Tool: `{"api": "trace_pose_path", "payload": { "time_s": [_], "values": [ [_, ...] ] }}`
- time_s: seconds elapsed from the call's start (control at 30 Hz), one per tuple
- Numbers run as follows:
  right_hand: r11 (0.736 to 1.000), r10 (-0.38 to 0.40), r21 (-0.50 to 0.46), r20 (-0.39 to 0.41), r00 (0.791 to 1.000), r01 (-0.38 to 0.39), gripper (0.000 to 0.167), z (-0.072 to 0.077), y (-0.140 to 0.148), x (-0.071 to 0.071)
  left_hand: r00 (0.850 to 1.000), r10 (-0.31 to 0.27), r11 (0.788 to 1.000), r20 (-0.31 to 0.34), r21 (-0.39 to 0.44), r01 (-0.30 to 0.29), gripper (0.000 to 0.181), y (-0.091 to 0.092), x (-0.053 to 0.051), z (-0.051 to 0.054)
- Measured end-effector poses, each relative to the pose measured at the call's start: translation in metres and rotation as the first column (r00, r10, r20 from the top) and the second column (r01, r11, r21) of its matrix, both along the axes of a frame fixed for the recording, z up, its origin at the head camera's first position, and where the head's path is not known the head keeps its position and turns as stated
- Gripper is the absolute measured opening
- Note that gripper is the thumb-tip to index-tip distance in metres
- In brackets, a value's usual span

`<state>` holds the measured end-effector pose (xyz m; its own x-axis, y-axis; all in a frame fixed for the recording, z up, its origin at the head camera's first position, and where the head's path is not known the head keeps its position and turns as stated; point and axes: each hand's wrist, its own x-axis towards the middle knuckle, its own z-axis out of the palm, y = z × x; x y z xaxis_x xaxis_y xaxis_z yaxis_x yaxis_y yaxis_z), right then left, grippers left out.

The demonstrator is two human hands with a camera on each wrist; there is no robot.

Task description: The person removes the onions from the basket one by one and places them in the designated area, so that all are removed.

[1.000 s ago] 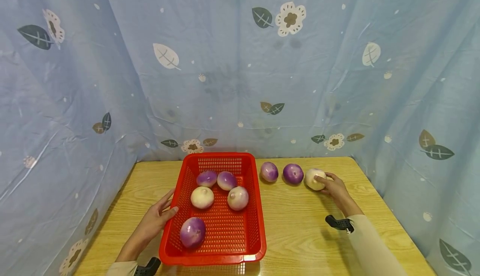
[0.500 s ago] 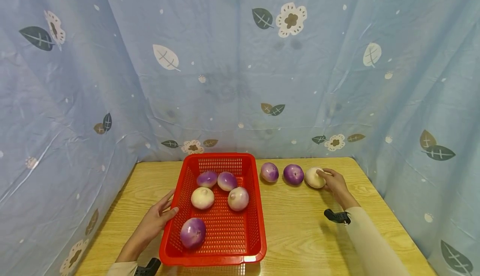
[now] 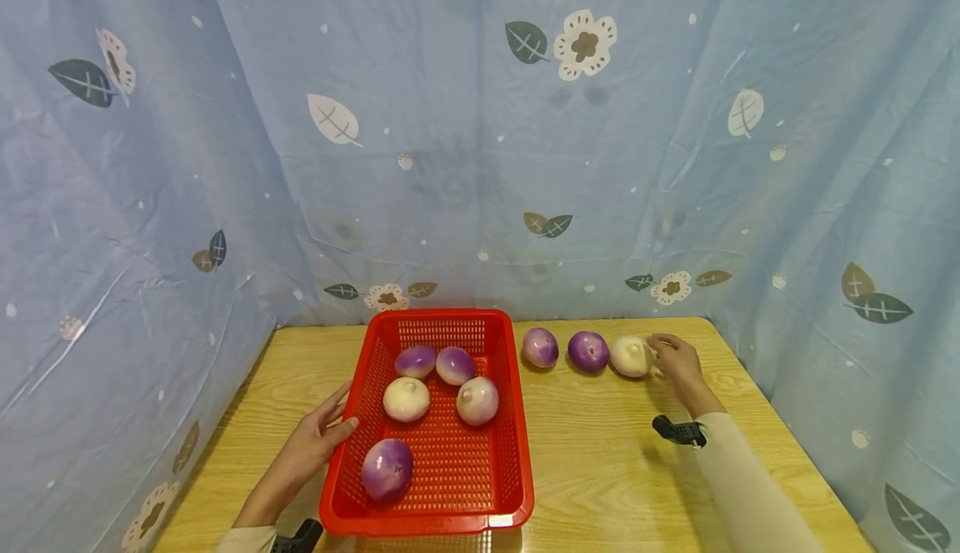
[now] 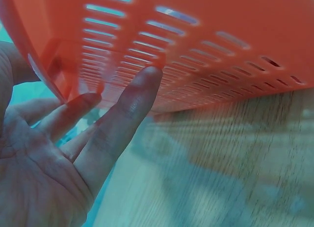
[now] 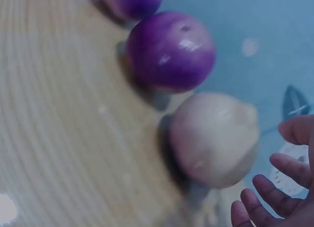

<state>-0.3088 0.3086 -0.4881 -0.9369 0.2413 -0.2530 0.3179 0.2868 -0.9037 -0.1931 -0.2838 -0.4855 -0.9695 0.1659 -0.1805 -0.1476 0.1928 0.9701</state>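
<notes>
From where I stood, everything sorted itself around the red basket (image 3: pixel 427 524). At its left side, the person's left hand (image 3: pixel 307 444) pinched the wall, thumb over the rim and fingers against the slotted outside, probably to keep it from sliding. Well off to the basket's right was the right hand (image 3: pixel 678 369), its fingers apart and holding nothing, just beyond the pale turnip (image 3: pixel 628 358). That turnip rested on the table (image 3: pixel 600 453), farthest from the basket in a row of three; next came the dark purple turnip (image 3: pixel 588 352), then the mottled turnip (image 3: pixel 540 347) just beside the basket's wall. The row was tidy enough to look deliberate, perhaps so each could be reached singly. Inside the basket were five more: two at the far end, two behind the middle, and the big purple turnip (image 3: pixel 387 470) alone in the near left corner, their loose spacing seemingly unplanned.
</notes>
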Motion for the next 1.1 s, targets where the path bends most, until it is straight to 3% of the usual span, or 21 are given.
{"api": "trace_pose_path", "payload": {
  "time_s": [0.3, 0.57, 0.8, 0.97, 1.1],
  "values": [
    [0.999, 0.012, 0.042, -0.177, 0.984, -0.004, 0.057, 0.039, 0.000, 0.008, 1.000, -0.004, 1.000, -0.023, 0.005, 0.004, 0.071, 0.001, -0.002, 0.003],
    [0.992, 0.063, 0.118, -0.252, 0.966, -0.034, 0.059, 0.066, -0.012, 0.027, 1.000, -0.013, 1.000, -0.014, -0.004, 0.013, 0.072, 0.000, -0.002, 0.003],
    [0.988, 0.142, 0.105, -0.347, 0.927, -0.111, 0.057, 0.088, -0.033, 0.045, 1.000, 0.012, 1.000, 0.022, -0.010, -0.012, 0.072, -0.001, 0.000, 0.001],
    [0.982, 0.182, 0.118, -0.377, 0.908, -0.148, 0.050, 0.099, -0.049, 0.054, 1.000, -0.008, 1.000, 0.005, -0.004, 0.008, 0.073, -0.001, 0.001, 0.001],
    [0.975, 0.215, 0.135, -0.383, 0.899, -0.176, 0.047, 0.104, -0.062, 0.062, 1.000, 0.009, 1.000, 0.020, 0.003, -0.009, 0.072, 0.000, 0.002, -0.001]
  ]
}}
